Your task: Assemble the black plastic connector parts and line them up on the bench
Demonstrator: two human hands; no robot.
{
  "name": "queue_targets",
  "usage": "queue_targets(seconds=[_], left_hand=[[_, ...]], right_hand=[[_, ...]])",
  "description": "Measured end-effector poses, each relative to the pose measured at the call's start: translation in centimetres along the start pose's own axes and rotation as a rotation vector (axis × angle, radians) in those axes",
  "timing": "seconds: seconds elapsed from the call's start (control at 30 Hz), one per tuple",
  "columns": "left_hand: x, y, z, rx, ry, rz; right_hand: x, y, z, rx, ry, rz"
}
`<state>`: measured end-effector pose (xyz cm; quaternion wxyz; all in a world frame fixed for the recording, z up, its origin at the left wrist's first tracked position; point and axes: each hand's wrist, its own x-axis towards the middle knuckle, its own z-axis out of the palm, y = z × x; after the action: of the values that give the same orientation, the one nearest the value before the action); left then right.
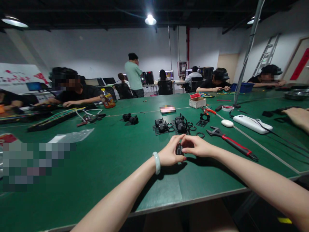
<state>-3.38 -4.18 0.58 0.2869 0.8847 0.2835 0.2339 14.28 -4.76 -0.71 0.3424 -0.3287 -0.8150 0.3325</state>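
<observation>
A small black part (179, 149), its kind too covered to tell, is pinched between my two hands just above the green table. My left hand (171, 150), with a pale bangle (156, 163) on its wrist, curls its fingers and thumb round it. From the other side my right hand (196, 145) closes on the same part, thumb and fingers bent. Just beyond my hands lie black assemblies (182, 125) with rings and slotted plates. A loose black ring (200, 135) rests by my right hand, near a black bracket (204, 118) with a round hole.
An adjustable wrench (231, 143) lies to the right, near a white oval object (227, 123) and a white power bank (253, 124) with a cable. More black parts (130, 119) sit left of centre. A metal pole (248, 51) rises from the table; co-workers sit around it.
</observation>
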Motion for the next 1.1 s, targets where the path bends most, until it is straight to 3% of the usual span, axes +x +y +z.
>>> queue_targets(seconds=[0.23,0.63,0.77,0.9,1.1], left_hand=[[0.0,0.4,-0.1,0.005,-0.001,-0.016],[-0.1,0.4,-0.1,0.004,-0.006,-0.013],[0.0,0.5,-0.1,-0.001,-0.001,-0.011],[0.0,0.4,0.0,-0.003,0.004,-0.014],[0.1,0.0,-0.1,0.016,0.006,0.026]], right_hand=[[0.2,0.1,0.1,0.073,-0.062,0.068],[0.4,0.0,-0.4,-0.186,-0.040,0.101],[0.5,-0.3,-0.8,-0.228,0.047,0.116],[0.3,-0.9,-1.2,-0.227,0.126,0.008],[0.0,-1.1,-0.9,-0.219,0.013,-0.136]])
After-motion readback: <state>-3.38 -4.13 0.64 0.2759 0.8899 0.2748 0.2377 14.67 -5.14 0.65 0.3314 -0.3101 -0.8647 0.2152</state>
